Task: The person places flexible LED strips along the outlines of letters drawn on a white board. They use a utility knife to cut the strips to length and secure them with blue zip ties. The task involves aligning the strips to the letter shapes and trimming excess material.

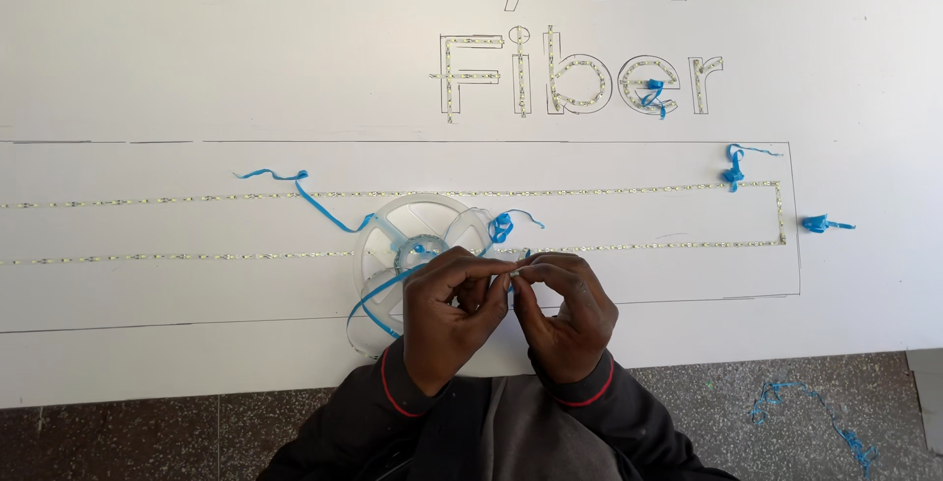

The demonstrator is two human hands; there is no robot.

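Nearest the wearer, the left hand (447, 309) and right hand (565, 309) pinched the end of an LED strip (518, 265) together, fingers curled tight, just beside the clear reel (393, 240). Beyond the reel lay the white sign board (196, 88) and blue tape scraps (732, 169).

A white sign board (147, 78) fills most of the frame. Blue tape scraps (733, 167) sit at right. Speckled dark floor (786, 412) runs along the bottom.
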